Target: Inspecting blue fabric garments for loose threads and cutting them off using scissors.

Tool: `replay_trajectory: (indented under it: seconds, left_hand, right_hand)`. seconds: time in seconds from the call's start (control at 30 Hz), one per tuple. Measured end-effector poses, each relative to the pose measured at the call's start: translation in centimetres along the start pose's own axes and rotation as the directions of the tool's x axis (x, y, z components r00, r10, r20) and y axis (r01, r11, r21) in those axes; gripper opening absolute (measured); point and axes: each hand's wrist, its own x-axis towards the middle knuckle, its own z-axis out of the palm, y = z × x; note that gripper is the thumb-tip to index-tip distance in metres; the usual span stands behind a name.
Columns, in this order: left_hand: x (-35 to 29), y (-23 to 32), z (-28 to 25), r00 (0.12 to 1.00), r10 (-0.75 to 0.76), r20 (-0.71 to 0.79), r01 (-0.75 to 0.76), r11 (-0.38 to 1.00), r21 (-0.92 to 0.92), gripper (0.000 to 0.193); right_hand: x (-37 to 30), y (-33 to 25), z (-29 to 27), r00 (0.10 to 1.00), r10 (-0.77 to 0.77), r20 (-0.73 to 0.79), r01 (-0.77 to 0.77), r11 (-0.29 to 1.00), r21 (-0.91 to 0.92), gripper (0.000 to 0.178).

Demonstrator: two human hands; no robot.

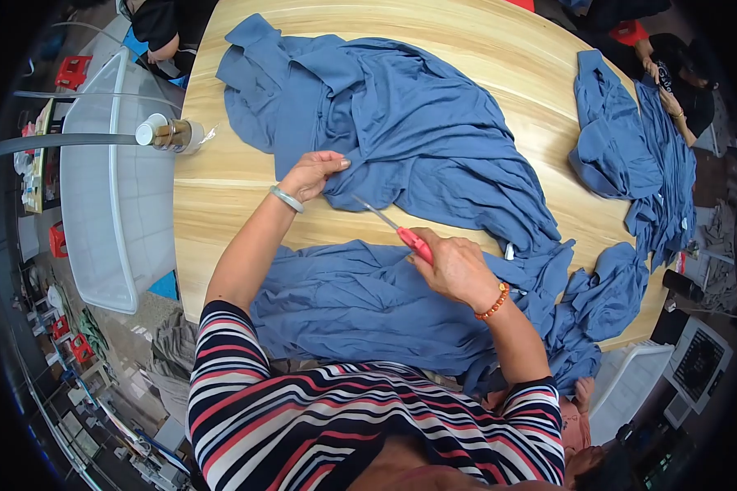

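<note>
A blue collared shirt point(434, 123) lies spread and rumpled across the far part of the wooden table. With its fingers pinched together, my left hand point(313, 174) grips the near edge of this shirt, left of its middle. My right hand point(454, 266) is closed round red-handled scissors point(416, 244). Their slim metal blades point up and left toward the shirt, just right of my left hand, and look nearly closed. Beneath my forearms another blue garment point(360, 299) is heaped along the table's near edge.
More blue garments point(618, 155) lie at the right, where a person point(684, 82) handles them. A bottle-like container point(172, 133) sits at the table's left edge, beside a large white tub point(98, 188). Another white tub point(630, 380) stands at lower right, near another person's hand point(583, 393).
</note>
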Motion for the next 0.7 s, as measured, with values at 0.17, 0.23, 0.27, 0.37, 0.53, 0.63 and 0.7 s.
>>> replay_trajectory:
  seconds: [0.17,0.23,0.27,0.37,0.53,0.63,0.7]
  left_hand:
    - [-0.3,-0.2,-0.5,0.998,0.054,-0.016,-0.056,0.984,-0.166,0.007]
    - [-0.3,-0.1,-0.3,0.998,0.043,-0.047,-0.051,0.981,-0.188,0.007]
    - [-0.2,-0.2,-0.1,0.999,0.046,-0.024,-0.049,0.983,-0.176,0.007]
    - [0.3,-1.1,0.8,0.996,0.015,0.087,0.008,0.965,-0.263,0.006]
    - [-0.6,-1.4,2.2,0.999,-0.022,0.036,0.030,0.963,-0.266,0.007]
    - [-4.0,0.2,4.8,0.992,0.088,0.095,-0.089,0.996,0.001,0.006]
    - [-8.0,2.1,7.5,0.961,0.105,0.255,-0.117,0.993,0.033,0.006]
  right_hand:
    - [0.1,-0.5,0.7,0.999,0.005,-0.036,-0.005,1.000,-0.002,0.042]
    - [0.2,-1.1,1.3,0.999,-0.021,0.029,0.023,0.996,-0.082,0.040]
    - [0.2,-1.3,1.5,0.999,-0.033,-0.005,0.032,0.997,-0.072,0.040]
    - [0.2,-1.7,1.7,0.988,-0.142,-0.055,0.139,0.989,-0.046,0.034]
    - [-0.9,-1.2,1.5,0.993,-0.059,0.098,0.060,0.998,-0.011,0.034]
    - [-1.6,0.0,1.9,0.998,0.021,0.066,-0.021,1.000,0.003,0.039]
    - [-1.6,0.6,2.7,0.998,0.005,0.062,-0.004,1.000,-0.019,0.039]
